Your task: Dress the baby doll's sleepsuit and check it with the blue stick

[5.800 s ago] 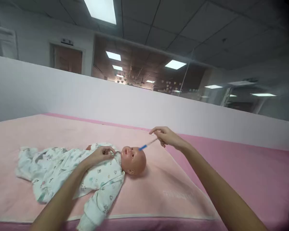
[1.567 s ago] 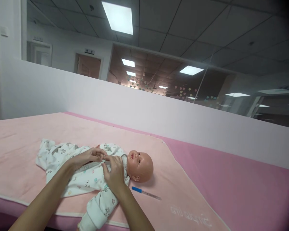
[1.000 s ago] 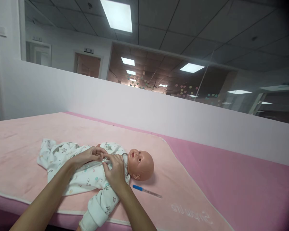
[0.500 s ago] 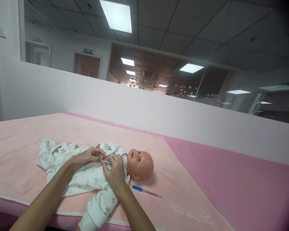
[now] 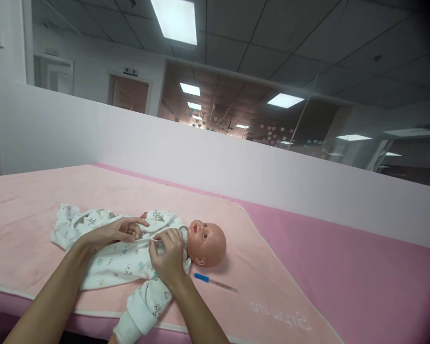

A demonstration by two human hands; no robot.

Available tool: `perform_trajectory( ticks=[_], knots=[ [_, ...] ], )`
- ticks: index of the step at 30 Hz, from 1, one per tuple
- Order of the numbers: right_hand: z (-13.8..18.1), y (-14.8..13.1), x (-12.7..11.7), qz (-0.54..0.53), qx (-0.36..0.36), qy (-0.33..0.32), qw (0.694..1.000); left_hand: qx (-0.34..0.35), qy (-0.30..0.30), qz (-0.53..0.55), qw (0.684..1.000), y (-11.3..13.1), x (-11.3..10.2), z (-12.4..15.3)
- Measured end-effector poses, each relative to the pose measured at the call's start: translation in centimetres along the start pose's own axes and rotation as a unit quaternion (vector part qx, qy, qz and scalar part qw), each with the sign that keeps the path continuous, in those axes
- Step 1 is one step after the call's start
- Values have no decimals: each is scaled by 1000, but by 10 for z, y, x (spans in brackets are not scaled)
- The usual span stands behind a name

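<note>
A baby doll [image 5: 207, 241] lies on its back, head to the right, dressed in a white patterned baby gown [image 5: 120, 267]. My right hand [image 5: 167, 255] is on the doll's upper chest, thumb and fingers pinched on the front edge of the gown just below the neck. Further down the front, my left hand [image 5: 118, 231] has its thumb and curled fingers on the same edge, index finger stretched out. Between the two hands the cloth edge runs in a fairly straight line. My fingers hide whatever fastening is there.
A thermometer-like stick with a blue cap [image 5: 215, 283] lies beside the doll's head. Underneath is a pink mat [image 5: 272, 291] with a pale border, on a darker pink surface [image 5: 361, 267]. A white low wall [image 5: 218, 162] with glass above stands behind.
My left hand has moved left along the gown's front, away from my right hand, and its index finger has straightened. My right hand keeps its pinch near the neck. The view has shifted slightly.
</note>
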State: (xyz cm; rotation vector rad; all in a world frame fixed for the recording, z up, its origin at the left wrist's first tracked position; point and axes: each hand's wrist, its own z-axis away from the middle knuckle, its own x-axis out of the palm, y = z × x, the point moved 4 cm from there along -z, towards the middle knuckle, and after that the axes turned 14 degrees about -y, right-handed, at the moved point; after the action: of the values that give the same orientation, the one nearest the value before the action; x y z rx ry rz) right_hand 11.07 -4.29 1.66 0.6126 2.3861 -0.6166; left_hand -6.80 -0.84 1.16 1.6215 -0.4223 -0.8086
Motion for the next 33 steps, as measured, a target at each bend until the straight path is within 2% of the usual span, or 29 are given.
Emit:
perform_trajectory(
  ticks=[5, 9, 14, 16, 18, 23, 33],
  knots=[
    [1, 0, 0, 5, 1, 7, 1000, -31, -13, 17, 999, -6, -6, 11],
    [0, -3, -2, 40, -13, 1, 999, -11, 5, 41, 999, -6, -5, 10],
    [-11, -26, 17, 142, -147, -89, 975, 19, 70, 85, 994, -10, -7, 11],
    [-18, -34, 30, 168, -161, -121, 965, 24, 86, 96, 991, -11, -7, 11],
    [-23, -37, 40, 178, -145, -132, 964, 25, 99, 105, 989, -13, -8, 11],
    [-24, -36, 48, 184, -123, -115, 968, 22, 126, 96, 987, -12, -10, 11],
    [-17, -36, 53, 212, -144, -74, 964, 21, 120, 113, 986, -9, -10, 12]
  ],
)
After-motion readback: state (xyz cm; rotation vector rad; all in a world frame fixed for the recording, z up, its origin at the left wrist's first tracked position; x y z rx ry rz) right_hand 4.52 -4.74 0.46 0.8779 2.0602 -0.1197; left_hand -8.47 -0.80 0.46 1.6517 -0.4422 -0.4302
